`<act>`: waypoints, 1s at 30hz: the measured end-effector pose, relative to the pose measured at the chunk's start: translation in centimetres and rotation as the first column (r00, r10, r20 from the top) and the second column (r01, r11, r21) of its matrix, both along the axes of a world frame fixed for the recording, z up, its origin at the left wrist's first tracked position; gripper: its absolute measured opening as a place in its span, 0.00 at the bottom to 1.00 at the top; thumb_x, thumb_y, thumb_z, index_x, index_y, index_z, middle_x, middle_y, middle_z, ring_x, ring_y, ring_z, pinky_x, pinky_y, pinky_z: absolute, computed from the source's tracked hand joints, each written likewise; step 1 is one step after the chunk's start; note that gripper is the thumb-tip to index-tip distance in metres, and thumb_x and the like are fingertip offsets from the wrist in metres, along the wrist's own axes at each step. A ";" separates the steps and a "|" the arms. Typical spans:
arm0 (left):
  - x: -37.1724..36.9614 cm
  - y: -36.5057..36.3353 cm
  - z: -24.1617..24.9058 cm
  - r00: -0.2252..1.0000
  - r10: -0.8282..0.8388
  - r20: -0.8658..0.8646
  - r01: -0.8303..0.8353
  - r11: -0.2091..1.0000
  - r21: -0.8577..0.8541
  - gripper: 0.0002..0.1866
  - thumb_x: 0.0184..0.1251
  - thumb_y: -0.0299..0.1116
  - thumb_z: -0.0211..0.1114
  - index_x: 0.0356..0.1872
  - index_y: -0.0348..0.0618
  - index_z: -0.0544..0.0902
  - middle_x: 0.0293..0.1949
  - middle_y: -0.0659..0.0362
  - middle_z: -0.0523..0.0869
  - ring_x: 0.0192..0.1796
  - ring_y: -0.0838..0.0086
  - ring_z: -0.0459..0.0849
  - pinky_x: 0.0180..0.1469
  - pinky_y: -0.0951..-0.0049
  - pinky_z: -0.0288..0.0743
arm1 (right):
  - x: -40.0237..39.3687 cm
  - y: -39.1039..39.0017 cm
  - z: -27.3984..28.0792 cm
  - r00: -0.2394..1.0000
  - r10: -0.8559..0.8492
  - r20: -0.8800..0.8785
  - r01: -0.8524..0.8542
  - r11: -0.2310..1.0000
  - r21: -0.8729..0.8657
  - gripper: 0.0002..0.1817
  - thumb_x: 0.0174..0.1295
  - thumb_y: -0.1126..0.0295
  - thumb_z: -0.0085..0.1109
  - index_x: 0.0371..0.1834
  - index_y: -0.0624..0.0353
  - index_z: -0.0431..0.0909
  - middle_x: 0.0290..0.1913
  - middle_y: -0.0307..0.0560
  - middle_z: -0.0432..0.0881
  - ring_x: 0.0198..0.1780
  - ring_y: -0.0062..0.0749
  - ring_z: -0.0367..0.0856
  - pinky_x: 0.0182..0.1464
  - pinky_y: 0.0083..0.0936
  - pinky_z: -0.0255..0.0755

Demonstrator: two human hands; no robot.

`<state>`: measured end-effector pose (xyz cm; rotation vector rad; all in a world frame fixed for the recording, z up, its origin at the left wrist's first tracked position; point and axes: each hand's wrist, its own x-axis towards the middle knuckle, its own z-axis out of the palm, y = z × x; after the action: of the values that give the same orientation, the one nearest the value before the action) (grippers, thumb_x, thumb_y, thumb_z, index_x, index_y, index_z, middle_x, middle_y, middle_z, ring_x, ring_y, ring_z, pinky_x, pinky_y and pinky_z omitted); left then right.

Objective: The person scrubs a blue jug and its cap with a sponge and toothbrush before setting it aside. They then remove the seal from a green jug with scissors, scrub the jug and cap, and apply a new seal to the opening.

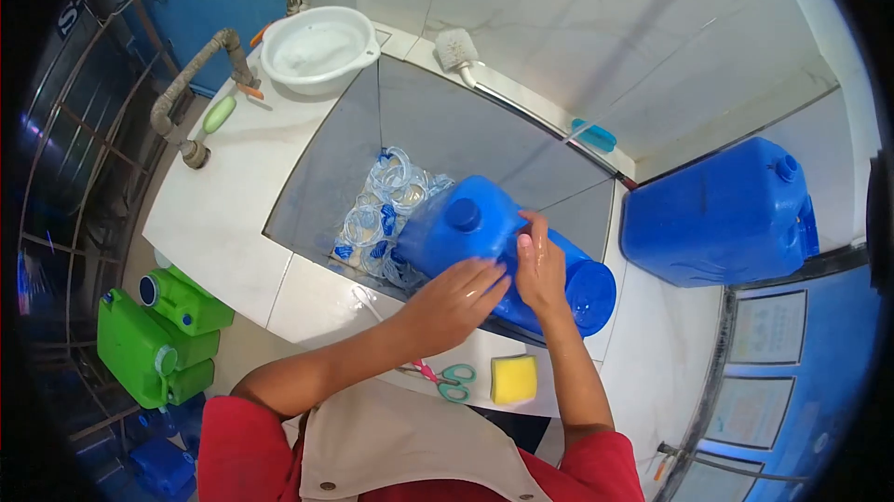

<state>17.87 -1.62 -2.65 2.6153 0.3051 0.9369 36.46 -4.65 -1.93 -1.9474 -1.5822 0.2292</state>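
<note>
A blue jerry can [480, 190] with a blue screw cap [463, 214] is tilted over the sink, in front of me. My left hand [458, 305] lies on its near side with the fingers stretched out, slightly blurred. With bent fingers, my right hand [540, 264] grips the can at its right side, around the handle area; part of that hold is hidden. Below and right of the hands shows another blue container [591, 297] with a wide round end. Clear plastic with blue caps or seals [386, 213] lies in a heap in the sink [335, 157].
A white basin [312, 78] with suds stands at the back left beside a pipe faucet [200, 83]. Scissors [454, 381] and a yellow sponge [514, 380] lie on the near edge. A large blue jerry can [712, 213] stands right; green containers [140, 344] sit lower left.
</note>
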 end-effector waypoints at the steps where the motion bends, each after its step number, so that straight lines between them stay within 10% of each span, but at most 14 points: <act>1: 1.6 0.3 0.2 1.000 -0.001 -0.002 0.001 1.000 0.018 0.17 0.53 0.25 0.57 0.47 0.32 0.78 0.50 0.47 0.79 0.57 0.56 0.75 0.62 0.58 0.67 | -0.1 0.1 0.1 0.987 0.009 -0.161 -0.004 1.000 0.029 0.20 0.68 0.56 0.44 0.52 0.60 0.71 0.32 0.59 0.81 0.35 0.52 0.82 0.38 0.38 0.74; 6: 9.2 4.7 -3.8 0.943 0.330 0.050 -0.316 0.834 0.452 0.18 0.58 0.28 0.52 0.49 0.32 0.75 0.52 0.44 0.77 0.58 0.54 0.74 0.67 0.56 0.61 | 4.5 7.1 -0.4 0.815 0.011 -0.579 -0.034 0.999 -0.030 0.11 0.63 0.71 0.47 0.39 0.67 0.77 0.35 0.51 0.82 0.33 0.35 0.80 0.38 0.28 0.74; 12: 15.2 11.5 -1.7 0.976 0.212 -0.050 -0.191 0.943 0.272 0.15 0.52 0.31 0.61 0.42 0.38 0.77 0.44 0.49 0.79 0.52 0.57 0.76 0.66 0.57 0.62 | 13.1 14.6 5.5 0.407 -0.221 -0.886 0.015 0.972 -0.235 0.11 0.60 0.79 0.44 0.39 0.76 0.75 0.39 0.57 0.79 0.37 0.40 0.84 0.41 0.27 0.83; 16: 16.6 14.9 -0.2 0.995 0.098 0.033 -0.103 0.969 0.224 0.17 0.48 0.34 0.66 0.42 0.40 0.79 0.41 0.50 0.83 0.48 0.56 0.80 0.58 0.58 0.70 | 12.7 13.7 9.5 0.489 -0.201 -0.849 -0.144 0.941 -0.306 0.10 0.58 0.83 0.43 0.38 0.79 0.74 0.39 0.60 0.79 0.39 0.41 0.84 0.43 0.23 0.84; 21: 15.2 14.2 3.6 0.676 0.001 -0.737 0.053 0.997 0.050 0.13 0.50 0.38 0.64 0.36 0.45 0.83 0.34 0.48 0.86 0.38 0.50 0.84 0.40 0.52 0.77 | 13.6 13.8 10.0 0.479 -0.178 -0.860 -0.081 0.966 -0.245 0.10 0.57 0.84 0.42 0.36 0.78 0.74 0.39 0.60 0.79 0.38 0.41 0.84 0.43 0.24 0.84; 30: 0.6 11.3 2.6 0.819 0.257 -0.512 -0.304 0.953 -0.009 0.13 0.48 0.43 0.64 0.33 0.49 0.84 0.26 0.47 0.83 0.32 0.49 0.82 0.36 0.52 0.75 | 15.2 11.9 6.0 0.609 -0.137 -0.781 -0.107 0.962 -0.252 0.08 0.62 0.67 0.53 0.37 0.60 0.78 0.31 0.42 0.80 0.30 0.27 0.79 0.37 0.24 0.77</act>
<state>18.43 9.70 -0.01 2.7350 0.8668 0.2722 51.67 7.28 4.04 -1.6463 -0.9377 1.1994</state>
